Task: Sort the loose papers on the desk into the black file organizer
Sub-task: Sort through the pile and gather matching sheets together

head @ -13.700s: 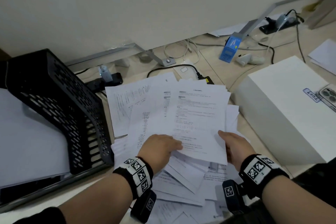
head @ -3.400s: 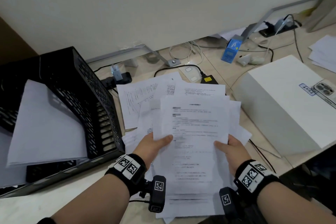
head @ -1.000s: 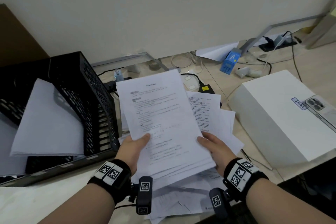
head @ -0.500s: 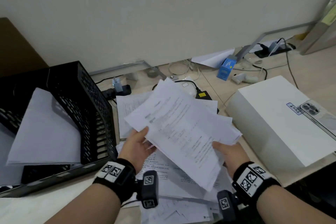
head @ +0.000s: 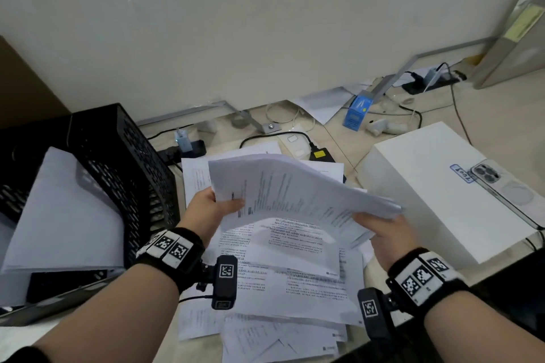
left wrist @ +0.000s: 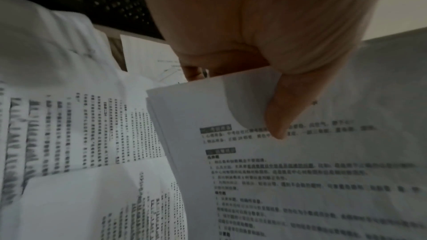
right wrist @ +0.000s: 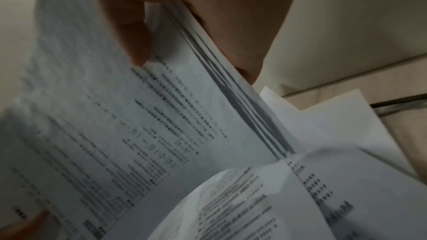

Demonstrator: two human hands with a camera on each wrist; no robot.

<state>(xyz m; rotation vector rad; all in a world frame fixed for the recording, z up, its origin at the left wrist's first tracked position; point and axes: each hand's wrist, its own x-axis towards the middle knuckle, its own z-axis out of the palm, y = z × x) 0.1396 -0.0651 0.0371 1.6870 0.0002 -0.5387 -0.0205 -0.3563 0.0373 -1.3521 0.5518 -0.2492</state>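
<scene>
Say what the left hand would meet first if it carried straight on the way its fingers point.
Probably the wall: the left hand points up and away over the desk's loose papers, though depth is unclear.

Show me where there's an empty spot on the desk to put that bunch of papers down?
Bare desk shows behind the white box, toward the power strip, and at the near left corner below the black file organizer. The middle is crowded: loose papers cover it under the stack held by the left hand and right hand.
</scene>
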